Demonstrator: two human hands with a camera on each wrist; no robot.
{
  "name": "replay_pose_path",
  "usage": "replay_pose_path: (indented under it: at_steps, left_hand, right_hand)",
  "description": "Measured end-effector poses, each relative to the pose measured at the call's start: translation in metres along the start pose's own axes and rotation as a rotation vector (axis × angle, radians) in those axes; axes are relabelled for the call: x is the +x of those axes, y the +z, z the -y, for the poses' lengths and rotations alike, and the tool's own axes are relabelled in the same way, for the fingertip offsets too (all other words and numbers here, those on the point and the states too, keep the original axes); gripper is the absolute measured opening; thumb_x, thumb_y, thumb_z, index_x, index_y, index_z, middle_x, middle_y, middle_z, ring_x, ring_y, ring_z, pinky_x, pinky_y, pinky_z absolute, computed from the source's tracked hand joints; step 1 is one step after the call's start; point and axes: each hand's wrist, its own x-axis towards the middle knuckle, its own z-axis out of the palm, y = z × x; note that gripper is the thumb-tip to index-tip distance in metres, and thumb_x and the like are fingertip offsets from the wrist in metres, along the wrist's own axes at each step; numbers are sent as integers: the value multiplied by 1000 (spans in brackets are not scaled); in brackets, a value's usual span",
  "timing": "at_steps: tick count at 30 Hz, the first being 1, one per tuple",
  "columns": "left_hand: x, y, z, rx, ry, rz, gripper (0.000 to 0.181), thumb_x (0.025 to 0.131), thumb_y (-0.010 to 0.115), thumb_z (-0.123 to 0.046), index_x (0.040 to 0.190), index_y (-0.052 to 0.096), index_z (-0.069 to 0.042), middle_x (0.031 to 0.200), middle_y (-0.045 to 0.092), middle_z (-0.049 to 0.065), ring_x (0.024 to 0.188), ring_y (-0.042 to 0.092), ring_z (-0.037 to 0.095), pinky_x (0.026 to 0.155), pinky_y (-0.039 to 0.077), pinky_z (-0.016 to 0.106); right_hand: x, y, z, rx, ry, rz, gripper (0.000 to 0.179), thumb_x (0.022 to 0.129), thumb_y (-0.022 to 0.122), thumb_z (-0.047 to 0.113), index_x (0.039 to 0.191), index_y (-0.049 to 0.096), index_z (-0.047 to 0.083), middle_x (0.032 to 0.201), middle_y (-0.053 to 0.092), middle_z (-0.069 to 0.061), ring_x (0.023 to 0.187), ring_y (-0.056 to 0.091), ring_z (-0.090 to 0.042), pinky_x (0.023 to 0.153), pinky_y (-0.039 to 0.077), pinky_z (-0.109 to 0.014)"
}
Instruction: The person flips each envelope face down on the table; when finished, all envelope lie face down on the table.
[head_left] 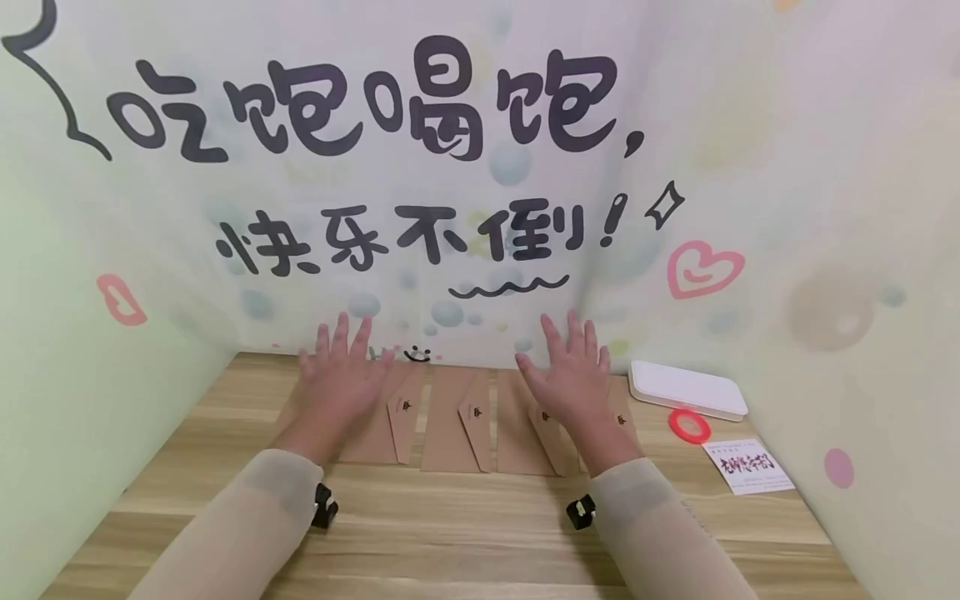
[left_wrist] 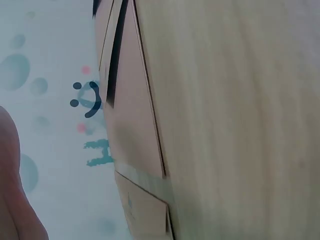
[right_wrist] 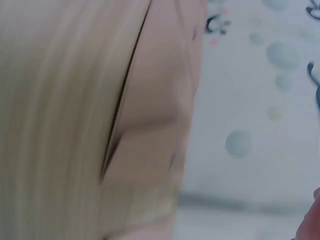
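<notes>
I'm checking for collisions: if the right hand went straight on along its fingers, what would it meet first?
Probably the printed backdrop behind the table: the right hand points toward it, though the gap between them is hard to judge.

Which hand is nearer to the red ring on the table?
The right hand. It is left of the red ring, over the right part of the row of envelopes. The left hand is farther left, over the row's left end.

Brown envelopes [head_left: 446,429] lie side by side; flaps [head_left: 477,429] folded over.
</notes>
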Motion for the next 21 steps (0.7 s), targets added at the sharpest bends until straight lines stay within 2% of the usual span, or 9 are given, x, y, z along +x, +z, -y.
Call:
replay_pose_path:
  at_steps: [5, 11, 15, 21]
  left_hand:
    - [-3, -3, 14, -44, -46, 18, 95, 96, 2, -87, 172, -7, -32, 181, -17, 11, 165, -9, 52, 121, -5, 86]
    - [-9, -8, 30, -132, -107, -4, 93, 100, 10, -84, 174, -3, -28, 182, -3, 18, 163, 3, 57, 119, 11, 87]
    - [-13, -13, 42, -178, -147, -12, 92, 102, 15, -80, 174, -1, -25, 181, 9, 20, 161, 13, 59, 116, 21, 88]
    - [-20, -18, 61, -263, -188, -12, 92, 104, 25, -76, 174, 1, -22, 179, 18, 21, 156, 23, 62, 113, 25, 88]
  right_hand:
    - [-2, -1, 33, 31, -67, -44, 82, 101, 41, 77, 171, 24, 37, 183, 3, -8, 168, 4, -42, 129, 16, -74]
    - [-6, 5, 71, 79, -138, -60, 80, 101, 39, 77, 169, 29, 36, 182, 15, -7, 167, 15, -40, 128, 25, -72]
    - [-12, 10, 100, 183, -153, -47, 78, 102, 42, 74, 167, 34, 32, 178, 26, -5, 163, 28, -36, 126, 33, -68]
    - [-19, 20, 141, 363, -193, 20, 71, 105, 54, 59, 165, 41, 24, 173, 36, -8, 160, 36, -34, 127, 36, -63]
